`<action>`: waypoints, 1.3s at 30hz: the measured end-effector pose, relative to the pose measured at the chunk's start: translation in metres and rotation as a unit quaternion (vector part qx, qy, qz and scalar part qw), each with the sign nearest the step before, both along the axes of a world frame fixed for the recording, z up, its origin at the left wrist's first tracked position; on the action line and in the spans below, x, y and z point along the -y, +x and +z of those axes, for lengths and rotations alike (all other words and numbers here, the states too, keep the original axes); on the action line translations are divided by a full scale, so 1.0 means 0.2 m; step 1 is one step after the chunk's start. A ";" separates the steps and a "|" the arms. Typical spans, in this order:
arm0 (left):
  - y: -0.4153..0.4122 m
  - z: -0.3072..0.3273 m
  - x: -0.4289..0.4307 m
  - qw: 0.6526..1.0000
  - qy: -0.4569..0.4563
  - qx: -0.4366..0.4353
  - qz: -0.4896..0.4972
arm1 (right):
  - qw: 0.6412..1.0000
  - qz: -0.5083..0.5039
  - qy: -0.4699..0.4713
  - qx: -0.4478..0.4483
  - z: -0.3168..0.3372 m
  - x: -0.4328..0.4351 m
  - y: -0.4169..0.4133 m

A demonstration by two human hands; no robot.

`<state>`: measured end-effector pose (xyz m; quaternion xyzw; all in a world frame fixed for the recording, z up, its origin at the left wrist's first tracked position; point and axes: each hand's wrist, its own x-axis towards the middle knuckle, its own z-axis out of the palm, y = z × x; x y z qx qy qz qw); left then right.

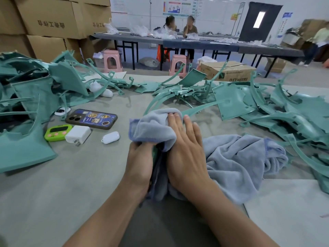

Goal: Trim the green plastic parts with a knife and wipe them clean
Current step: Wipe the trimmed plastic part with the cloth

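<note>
Grey felt workshop table is bearing teal plastic parts. Left hand is gripping a blue-grey terry towel; right hand is pressing flat atop it.

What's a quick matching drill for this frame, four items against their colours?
Things:
1. timer
2. charger
3. cloth
4. stool

Colours:
A. pink
B. grey-blue
C. bright green
D. white

Pairs: 1-C, 2-D, 3-B, 4-A
</note>
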<state>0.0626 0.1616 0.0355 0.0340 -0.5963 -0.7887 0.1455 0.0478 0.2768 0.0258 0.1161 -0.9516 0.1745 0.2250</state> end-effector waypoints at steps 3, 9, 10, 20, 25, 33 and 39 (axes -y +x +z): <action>0.02 0.03 -0.05 0.999 -0.004 0.018 -0.026 | 0.998 -0.061 0.024 -0.023 0.04 -0.04 -0.02; 0.04 0.01 -0.08 0.991 -0.117 -0.045 -0.052 | 0.992 -0.121 0.034 -0.021 0.07 -0.09 -0.05; 0.05 0.01 -0.09 0.989 -0.130 -0.055 -0.044 | 0.991 -0.129 0.022 -0.016 0.07 -0.10 -0.06; 0.05 -0.02 -0.10 0.962 -0.247 -0.109 -0.037 | 0.968 -0.251 0.009 0.013 0.06 -0.45 -0.20; 0.04 -0.03 -0.08 0.973 -0.213 -0.088 0.011 | 0.929 -0.327 -0.168 0.038 0.02 -0.64 -0.21; 0.00 -0.05 0.04 0.834 -0.475 -0.273 0.058 | 0.733 -0.103 -0.670 0.058 0.14 -0.48 -0.12; -0.02 -0.04 0.01 0.743 -0.609 -0.260 -0.099 | 0.537 0.011 -0.788 0.302 0.15 -0.32 -0.04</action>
